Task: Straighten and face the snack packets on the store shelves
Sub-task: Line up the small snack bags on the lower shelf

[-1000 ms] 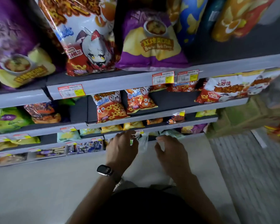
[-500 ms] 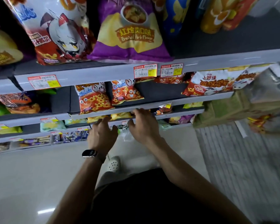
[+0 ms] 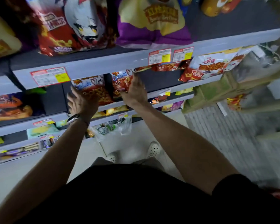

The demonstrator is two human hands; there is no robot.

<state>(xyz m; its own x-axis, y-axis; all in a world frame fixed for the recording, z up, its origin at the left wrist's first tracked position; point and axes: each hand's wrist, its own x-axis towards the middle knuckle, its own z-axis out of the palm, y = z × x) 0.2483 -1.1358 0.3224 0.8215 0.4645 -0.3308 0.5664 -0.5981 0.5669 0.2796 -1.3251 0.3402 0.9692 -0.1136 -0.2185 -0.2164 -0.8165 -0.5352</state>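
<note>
Two red ring-snack packets stand on the second shelf (image 3: 165, 94). My left hand (image 3: 81, 104), with a watch at the wrist, reaches with spread fingers to the lower left of the wider packet (image 3: 94, 89). My right hand (image 3: 134, 92) lies with straight fingers against the front of the narrower packet (image 3: 120, 81), thumb by its lower edge. Motion blur hides whether either hand truly touches. A white and red packet (image 3: 205, 67) lies tilted further right on the same shelf.
The top shelf (image 3: 103, 63) carries a large red packet (image 3: 71, 25) and a purple packet (image 3: 152, 29), with price tags (image 3: 50, 76) on its edge. Lower shelves hold small yellow and mixed packets (image 3: 116, 109). Stacked cartons (image 3: 217, 91) stand right. My shoes (image 3: 153, 148) are on the pale floor.
Both hands have risen from the lower shelves to the second shelf and now reach the two red ring-snack packets. The view has tilted and moved closer to the shelving.
</note>
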